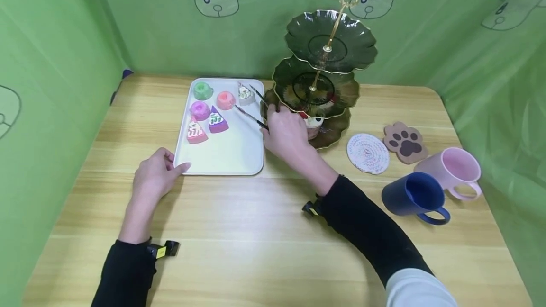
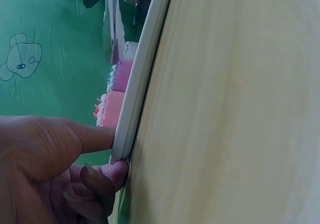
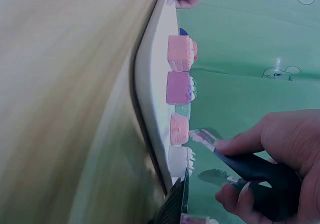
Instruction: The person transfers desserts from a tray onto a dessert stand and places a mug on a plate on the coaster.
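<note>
My left hand (image 1: 154,174) pinches the near left corner of a white tray (image 1: 226,155), thumb on top and fingers beneath the rim. On the tray are a green donut (image 1: 203,91), a salmon donut (image 1: 225,100), a magenta donut (image 1: 200,110), a pink cake slice (image 1: 195,131), a purple cake slice (image 1: 218,121) and a white cake slice (image 1: 246,94). In my right hand (image 1: 287,131) I grip black-handled tongs (image 3: 250,166). Their tips are spread on either side of the white slice; whether they touch it, I cannot tell.
Right of the tray stands a three-tier stand (image 1: 332,67) with scalloped dark plates; a cake (image 1: 313,126) sits on its bottom tier. Farther right are a round coaster (image 1: 368,153), a paw-shaped coaster (image 1: 405,142), a blue mug (image 1: 411,194) and a pink mug (image 1: 448,169).
</note>
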Tool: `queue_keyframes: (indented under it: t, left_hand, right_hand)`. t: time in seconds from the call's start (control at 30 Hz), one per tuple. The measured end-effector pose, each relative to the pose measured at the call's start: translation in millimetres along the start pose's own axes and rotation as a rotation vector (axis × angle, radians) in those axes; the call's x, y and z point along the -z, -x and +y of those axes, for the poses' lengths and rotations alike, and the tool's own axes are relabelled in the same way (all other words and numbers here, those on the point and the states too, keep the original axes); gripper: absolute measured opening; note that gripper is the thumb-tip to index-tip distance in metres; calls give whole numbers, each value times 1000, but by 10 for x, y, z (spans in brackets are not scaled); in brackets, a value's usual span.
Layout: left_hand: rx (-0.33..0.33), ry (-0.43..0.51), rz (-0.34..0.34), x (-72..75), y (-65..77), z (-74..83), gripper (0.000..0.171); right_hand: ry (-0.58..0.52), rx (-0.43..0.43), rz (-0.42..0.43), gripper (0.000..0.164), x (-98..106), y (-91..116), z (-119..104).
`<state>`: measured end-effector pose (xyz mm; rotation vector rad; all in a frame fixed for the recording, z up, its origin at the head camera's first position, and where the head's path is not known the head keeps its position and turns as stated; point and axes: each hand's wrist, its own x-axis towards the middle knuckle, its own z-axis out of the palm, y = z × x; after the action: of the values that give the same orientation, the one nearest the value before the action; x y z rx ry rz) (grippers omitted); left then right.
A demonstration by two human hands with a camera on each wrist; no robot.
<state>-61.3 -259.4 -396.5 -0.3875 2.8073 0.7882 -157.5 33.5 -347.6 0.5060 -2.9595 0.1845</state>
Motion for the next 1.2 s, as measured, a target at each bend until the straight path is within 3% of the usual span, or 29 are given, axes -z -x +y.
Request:
queue_keyframes:
  t: [0.2, 0.53, 0.83, 1.0, 1.2]
  left_hand:
    - [-3, -1, 11, -11, 2, -6, 54]
    - [-16, 1, 12, -19, 9, 11, 56]
    - [5, 5, 6, -31, 15, 11, 55]
    - [6, -3, 10, -36, 19, 11, 54]
    - [8, -5, 6, -33, 18, 15, 55]
  right_hand:
    - [46, -19, -45, 45, -33, -141, -70]
    - [45, -44, -96, 35, -92, -197, -63]
    - [58, 21, -77, 31, -91, -100, -40]
    - [22, 46, -14, 39, 108, 146, -3]
    - [-60, 85, 53, 51, 617, 569, 167]
